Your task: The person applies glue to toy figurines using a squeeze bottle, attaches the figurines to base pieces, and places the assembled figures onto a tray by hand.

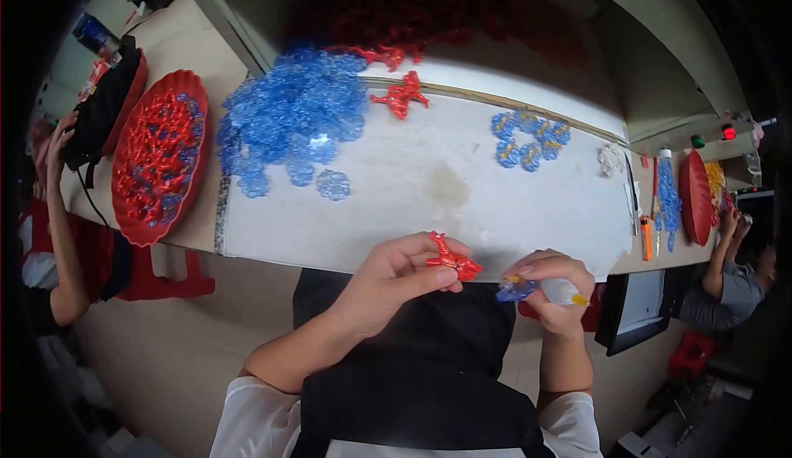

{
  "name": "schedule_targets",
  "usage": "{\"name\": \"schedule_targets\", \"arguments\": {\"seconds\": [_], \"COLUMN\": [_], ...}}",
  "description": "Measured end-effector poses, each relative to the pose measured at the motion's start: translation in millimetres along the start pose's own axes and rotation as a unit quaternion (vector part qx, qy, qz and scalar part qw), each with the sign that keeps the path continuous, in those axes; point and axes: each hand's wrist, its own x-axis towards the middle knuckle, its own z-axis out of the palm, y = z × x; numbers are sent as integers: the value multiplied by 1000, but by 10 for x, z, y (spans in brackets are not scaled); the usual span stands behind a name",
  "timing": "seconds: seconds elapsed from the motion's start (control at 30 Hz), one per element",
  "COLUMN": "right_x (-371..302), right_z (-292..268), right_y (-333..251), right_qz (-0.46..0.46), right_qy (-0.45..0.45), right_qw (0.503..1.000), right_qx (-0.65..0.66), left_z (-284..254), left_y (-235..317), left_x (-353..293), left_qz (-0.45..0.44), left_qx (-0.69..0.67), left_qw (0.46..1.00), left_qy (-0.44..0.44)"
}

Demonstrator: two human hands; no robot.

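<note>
My left hand (396,276) pinches a small glossy red plastic figure (452,262) between thumb and fingers, just over the table's front edge. To its right, my right hand (558,291) is closed round a whitish squeeze bottle (559,290) with a yellow tip. The same hand's fingertips hold a translucent blue plastic piece (516,289) with a yellowish patch on it. A small gap separates the blue piece from the red figure. On the table beyond lie another red figure (402,96) and a ring of blue pieces with yellowish marks (528,138).
A large heap of blue pieces (297,107) covers the table's left part. More red figures (388,55) fill the shelf behind. At left stands a red scalloped tray (124,202); at right lie an orange lighter (646,238) and another red tray (695,198). Co-workers sit on both sides.
</note>
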Motion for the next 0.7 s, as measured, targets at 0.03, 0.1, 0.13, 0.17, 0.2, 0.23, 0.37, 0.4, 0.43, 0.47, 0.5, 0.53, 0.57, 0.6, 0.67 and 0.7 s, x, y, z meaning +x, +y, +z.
{"name": "schedule_targets", "arguments": {"seconds": [0.03,0.1,0.13,0.17,0.2,0.23,0.37,0.4,0.43,0.47,0.5,0.53,0.57,0.6,0.67,0.7], "right_x": [11,45,52,42,29,23,37,35,33,36,42,43,41,47,53,55], "right_z": [0,32,41,36,31,29,47,40,35,34,34,35,41,55,66,63], "right_y": [-2,-19,-18,2,25,38,30,29,29,32,35,35,28,30,36,29], "right_qz": [-16,-19,-27,-23,-30,-36,-40,-38,-35,-33,-37,-40,-38,-43,-46,-59], "right_qy": [-25,-25,-31,-30,-32,-34,-37,-44,-52,-52,-55,-57,-57,-55,-53,-62], "right_qw": [999,999,998,998,998,997,997,996,996,996,995,995,995,994,994,990], "right_qx": [-20,-34,-42,-43,-47,-51,-57,-61,-65,-64,-70,-77,-77,-83,-89,-116], "left_z": [11,25,32,39,51,64,84,83,85,87,88,85,80,69,59,59], "left_y": [-7,-19,-26,-31,-28,-23,-10,-9,-10,-13,-16,-19,-21,-23,-21,-17], "left_x": [1,-2,-7,-11,-12,-10,-6,-9,-8,-7,-4,-1,0,0,-3,-1], "left_qz": [-6,-1,-4,-9,-14,-16,-32,-34,-35,-34,-34,-35,-33,-30,-32,-34], "left_qx": [-5,24,21,24,27,25,23,26,24,21,18,17,24,31,36,41], "left_qw": [1000,1000,1000,1000,999,1000,999,999,999,999,999,999,999,999,998,998], "left_qy": [-8,-6,-7,-8,-10,-11,-21,-26,-25,-27,-29,-29,-30,-30,-26,-26]}}
